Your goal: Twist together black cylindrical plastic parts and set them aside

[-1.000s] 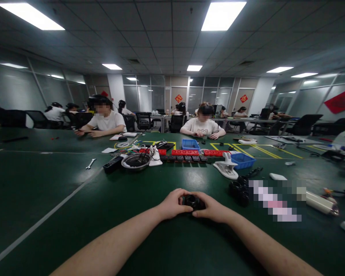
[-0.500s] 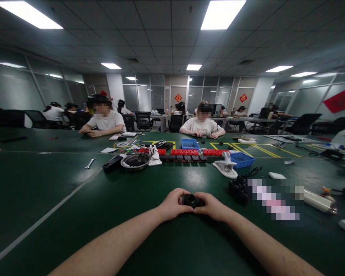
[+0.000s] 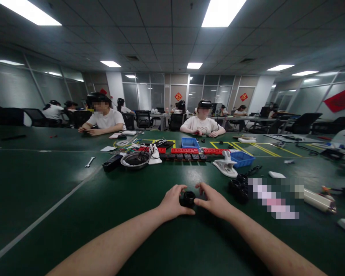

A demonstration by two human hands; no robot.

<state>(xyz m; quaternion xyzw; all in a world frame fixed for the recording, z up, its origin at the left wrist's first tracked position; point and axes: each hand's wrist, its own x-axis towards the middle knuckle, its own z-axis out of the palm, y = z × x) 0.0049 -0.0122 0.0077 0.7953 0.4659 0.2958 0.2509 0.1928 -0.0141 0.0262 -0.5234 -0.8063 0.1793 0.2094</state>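
A small black round part (image 3: 188, 199) with a hollow top sits on the green table (image 3: 74, 199) in front of me. My left hand (image 3: 172, 201) grips its left side with thumb and fingers. My right hand (image 3: 214, 200) touches its right side, with the fingers lifted and spread a little. More black round parts (image 3: 239, 187) lie in a cluster just to the right of my right hand.
Farther back are a metal bowl (image 3: 135, 159), a white clamp (image 3: 226, 165), blue bins (image 3: 241, 158), red and black blocks (image 3: 186, 153), a wrench (image 3: 89, 162) and a white cylinder (image 3: 319, 201). Two people (image 3: 202, 123) sit across the table; others work behind.
My hands and the black part shifted slightly away from me. My right fingers have loosened and spread from the part; the left hand still holds it.
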